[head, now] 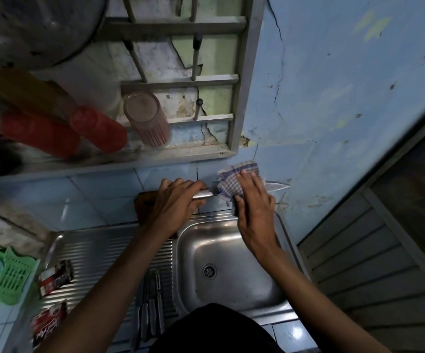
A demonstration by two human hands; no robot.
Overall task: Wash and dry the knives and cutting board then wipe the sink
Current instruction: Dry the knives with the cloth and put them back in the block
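Observation:
My left hand [174, 200] grips the metal handle of a knife [277, 186] held level above the back of the sink. Its blade tip sticks out to the right past the cloth. My right hand [253, 200] holds a blue-and-white checked cloth [234, 179] wrapped around the blade. A dark wooden cutting board [144, 202] stands behind my left hand against the tiled wall, mostly hidden. Several other knives [150, 299] lie side by side on the ribbed drainboard. The steel sink basin [231, 250] lies below my hands.
A wall rack [180, 82] holds an upturned glass [147, 118] and red cups [99, 128]. A green plastic basket [5, 273] sits at the left edge. Small packets [54, 276] lie on the drainboard. A slatted door [374, 250] is at the right.

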